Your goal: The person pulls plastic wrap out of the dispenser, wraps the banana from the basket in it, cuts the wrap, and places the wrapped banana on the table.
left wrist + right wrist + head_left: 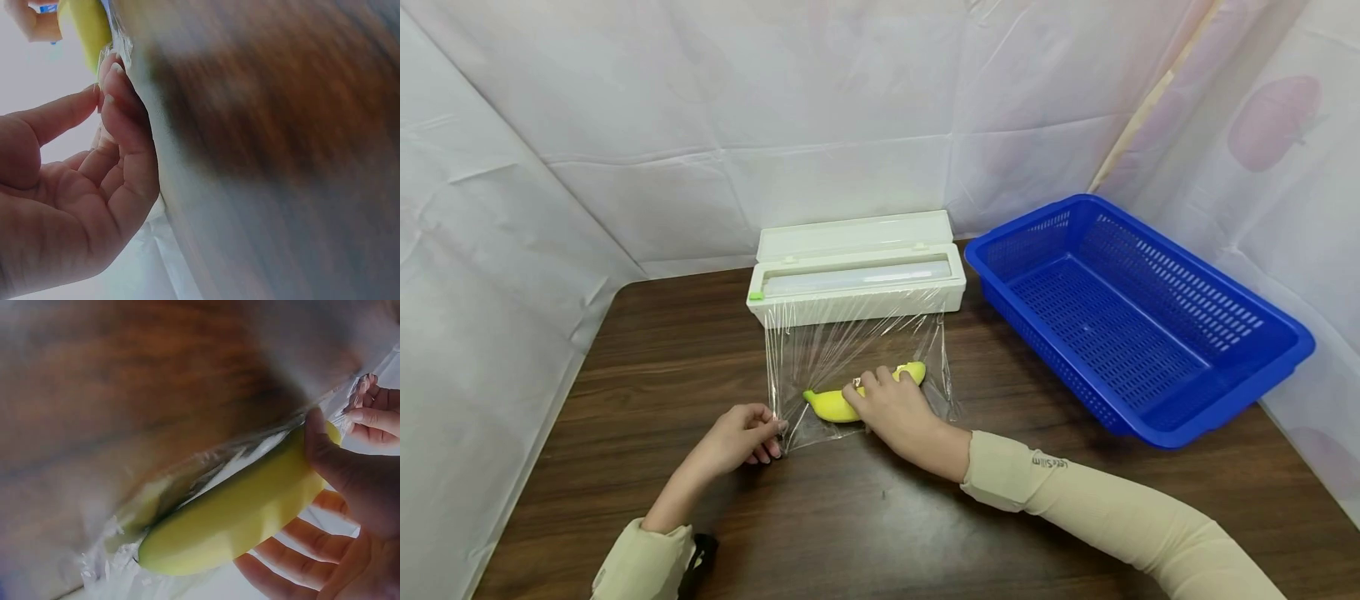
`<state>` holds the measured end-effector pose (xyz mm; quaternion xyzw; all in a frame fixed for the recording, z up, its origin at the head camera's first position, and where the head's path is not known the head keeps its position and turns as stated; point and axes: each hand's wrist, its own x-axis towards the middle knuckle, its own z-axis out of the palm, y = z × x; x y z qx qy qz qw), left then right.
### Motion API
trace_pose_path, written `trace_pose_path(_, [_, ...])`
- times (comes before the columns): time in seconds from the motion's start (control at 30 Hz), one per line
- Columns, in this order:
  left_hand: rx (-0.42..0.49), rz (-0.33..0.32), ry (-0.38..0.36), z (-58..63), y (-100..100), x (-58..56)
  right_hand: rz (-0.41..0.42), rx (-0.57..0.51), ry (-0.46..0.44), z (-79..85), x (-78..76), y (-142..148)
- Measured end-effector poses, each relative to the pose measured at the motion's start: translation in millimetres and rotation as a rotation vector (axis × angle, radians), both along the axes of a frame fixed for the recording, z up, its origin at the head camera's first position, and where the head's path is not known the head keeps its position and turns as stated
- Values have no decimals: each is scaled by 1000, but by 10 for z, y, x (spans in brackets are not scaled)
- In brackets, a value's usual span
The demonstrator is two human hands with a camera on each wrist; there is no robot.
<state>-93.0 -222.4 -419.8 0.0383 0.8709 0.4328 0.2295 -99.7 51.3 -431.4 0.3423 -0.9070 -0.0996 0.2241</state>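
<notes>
A yellow banana lies on a sheet of clear cling film that is drawn from a white film dispenser onto the table. My right hand grips the banana from above, thumb on the near side and fingers on the far side, as the right wrist view shows of the banana. At the sheet's near left corner my left hand pinches the film between thumb and fingertips. In the left wrist view the left hand has its other fingers curled beside the tabletop.
The dispenser's lid stands raised at the back, with a green piece at its left end. To the right sits a blue perforated basket on the dark wooden table. White patterned sheeting hangs behind and at both sides.
</notes>
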Motion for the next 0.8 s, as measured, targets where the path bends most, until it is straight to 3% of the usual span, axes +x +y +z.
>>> trace_pose_path(0.17, [-3,3,-3,-4,1,4,-3,11,-29,-14,0,0])
trace_pose_path(0.3, [0,2,3,3,3,12,-53,-33,-165,52,3,13])
trace_pose_path(0.4, [3,-1,11,7,2,17,-109,-105,-291,175,8,89])
trace_pose_path(0.57, [4,-1,7,0,1,20,-219,-226,-408,378,10,377])
trace_pose_path(0.8, [22,8,8,5,-12,40,-427,-277,-505,379,35,811])
